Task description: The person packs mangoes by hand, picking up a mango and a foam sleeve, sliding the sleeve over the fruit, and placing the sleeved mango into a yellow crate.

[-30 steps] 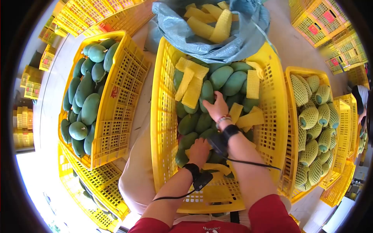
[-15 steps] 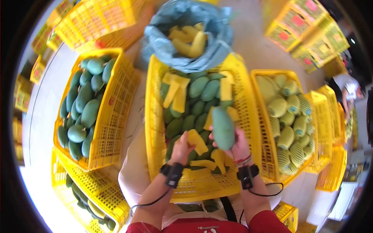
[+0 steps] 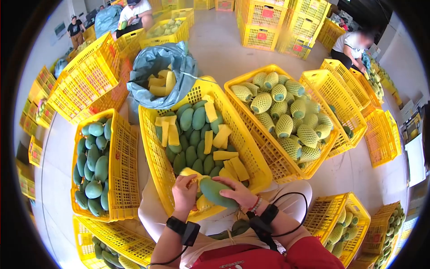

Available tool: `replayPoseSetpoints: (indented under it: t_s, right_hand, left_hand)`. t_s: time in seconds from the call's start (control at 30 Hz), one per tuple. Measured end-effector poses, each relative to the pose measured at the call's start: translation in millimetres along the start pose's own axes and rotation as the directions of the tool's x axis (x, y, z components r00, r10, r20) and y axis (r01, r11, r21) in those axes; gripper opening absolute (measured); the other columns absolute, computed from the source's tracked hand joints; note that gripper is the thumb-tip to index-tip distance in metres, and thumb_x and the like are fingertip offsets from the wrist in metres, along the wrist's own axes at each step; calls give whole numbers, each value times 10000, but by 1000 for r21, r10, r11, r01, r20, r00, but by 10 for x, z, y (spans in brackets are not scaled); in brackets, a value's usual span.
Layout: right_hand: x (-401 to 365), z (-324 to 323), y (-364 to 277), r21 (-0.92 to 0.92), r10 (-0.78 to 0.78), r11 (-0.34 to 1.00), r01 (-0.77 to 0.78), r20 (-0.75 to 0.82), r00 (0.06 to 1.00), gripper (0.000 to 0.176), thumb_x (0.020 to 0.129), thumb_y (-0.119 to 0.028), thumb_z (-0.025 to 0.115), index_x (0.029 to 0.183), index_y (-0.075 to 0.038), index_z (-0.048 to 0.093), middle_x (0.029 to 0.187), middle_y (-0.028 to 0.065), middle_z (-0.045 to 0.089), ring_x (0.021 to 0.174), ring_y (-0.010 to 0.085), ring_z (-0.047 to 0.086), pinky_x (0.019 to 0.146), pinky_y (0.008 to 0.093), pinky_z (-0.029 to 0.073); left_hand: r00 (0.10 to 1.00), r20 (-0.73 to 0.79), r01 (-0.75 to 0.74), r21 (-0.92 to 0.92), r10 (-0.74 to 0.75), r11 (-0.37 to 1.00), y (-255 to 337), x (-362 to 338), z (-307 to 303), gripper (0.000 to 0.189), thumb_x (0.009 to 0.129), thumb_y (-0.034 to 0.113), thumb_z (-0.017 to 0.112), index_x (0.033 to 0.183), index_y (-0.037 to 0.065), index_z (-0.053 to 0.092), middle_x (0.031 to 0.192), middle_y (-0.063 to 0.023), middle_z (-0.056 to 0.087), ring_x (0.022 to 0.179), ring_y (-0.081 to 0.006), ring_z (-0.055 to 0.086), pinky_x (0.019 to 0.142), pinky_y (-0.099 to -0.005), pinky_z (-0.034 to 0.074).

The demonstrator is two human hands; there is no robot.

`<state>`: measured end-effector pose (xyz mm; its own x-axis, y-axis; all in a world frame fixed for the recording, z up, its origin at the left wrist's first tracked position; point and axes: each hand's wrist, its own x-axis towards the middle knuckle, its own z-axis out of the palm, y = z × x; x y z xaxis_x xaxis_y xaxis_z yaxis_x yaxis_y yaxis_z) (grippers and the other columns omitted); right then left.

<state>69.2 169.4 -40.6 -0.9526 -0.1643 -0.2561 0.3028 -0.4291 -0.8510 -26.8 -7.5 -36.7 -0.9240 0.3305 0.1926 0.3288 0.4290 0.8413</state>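
My right hand (image 3: 241, 193) is wrapped round a large green mango (image 3: 216, 192), held tilted above the near end of the middle yellow crate (image 3: 156, 172). My left hand (image 3: 183, 192) pinches a yellow foam net sleeve (image 3: 190, 172), whose edge meets the left tip of the mango. Below both hands, the crate holds many green mangoes (image 3: 191, 154) with flat foam sleeves (image 3: 239, 168) scattered over them. At its far end sits a blue plastic bag (image 3: 182, 92) with more yellow sleeves inside.
To the left stands a crate of bare green mangoes (image 3: 93, 158). On the right, another crate (image 3: 260, 145) holds mangoes in foam nets (image 3: 283, 125). Stacked crates (image 3: 264, 22) rise at the back. One person (image 3: 354, 47) bends over crates at right; another person (image 3: 134, 15) sits at back left.
The mango has tipped from upright to slanting and moved left and toward me. My left hand has brought the foam sleeve to its tip. The head view has turned and takes in more room.
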Motion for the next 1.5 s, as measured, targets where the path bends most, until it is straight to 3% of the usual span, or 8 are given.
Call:
replayPoseSetpoints:
  t_s: [0.23,0.47,0.57,0.63,0.73,1.27,1.4,1.5]
  right_hand:
    - [-144,-53,-202,-559,-130,797,228,210,969,732,746,-213,651,1368,-41,305,1211,120,502,1030,150,512,894,287,403]
    - [27,234,23,-504,-387,810,298,-80,919,578,728,-150,674,1218,-6,404,1154,98,480,1069,178,473,919,295,375]
    - [179,376,112,-739,-727,606,296,-362,583,428,737,-107,652,1096,-12,439,1115,165,479,1054,265,486,922,331,375]
    - [186,403,84,-751,-748,582,311,-346,566,425,756,-111,634,1113,-12,426,1161,194,450,1090,306,464,929,344,371]
    - [80,428,-86,-781,-738,547,301,-280,614,379,807,-84,561,1156,-18,429,1226,233,421,1152,369,428,951,375,360]
    - [152,492,-564,-911,-732,71,405,228,642,163,677,-17,611,815,-92,569,771,38,567,681,251,587,558,330,482]
    - [355,341,-675,-936,-831,219,277,-30,556,430,726,-71,638,1129,-24,492,1043,122,550,918,268,572,746,290,473]
    - [743,-74,-680,-499,-573,795,345,-433,696,634,772,-105,620,1314,15,313,1164,126,502,1022,214,534,833,278,447]
  left_hand:
    - [820,538,-105,-191,193,976,375,-6,-258,251,704,-21,597,937,41,666,754,-79,578,659,-161,560,610,-254,451]
    - [991,98,99,-121,-88,988,119,-217,-143,98,746,34,651,838,11,623,723,-62,615,588,-106,566,548,-251,469]
    - [999,34,1,-131,4,991,257,-490,91,110,765,32,663,829,-5,581,832,-76,607,771,-111,578,655,-267,482]
    - [985,-10,-170,-14,170,985,210,-471,187,172,772,21,654,911,-14,560,921,-88,600,870,-129,577,728,-282,489]
    - [978,210,184,-809,-18,559,381,-301,214,710,744,-6,668,1300,-13,227,1114,-101,508,1028,-199,520,899,-320,433]
    - [981,26,152,-723,-193,674,241,-107,340,562,754,122,734,1132,-35,348,1030,-146,566,914,-167,576,818,-275,471]
    - [983,-5,117,-754,-184,646,219,165,450,533,755,121,733,1113,-30,369,1063,-147,547,932,-159,564,815,-275,472]
    - [995,86,79,-445,-45,892,336,411,586,618,730,107,730,1208,-27,362,1146,-151,511,1013,-205,542,854,-313,457]
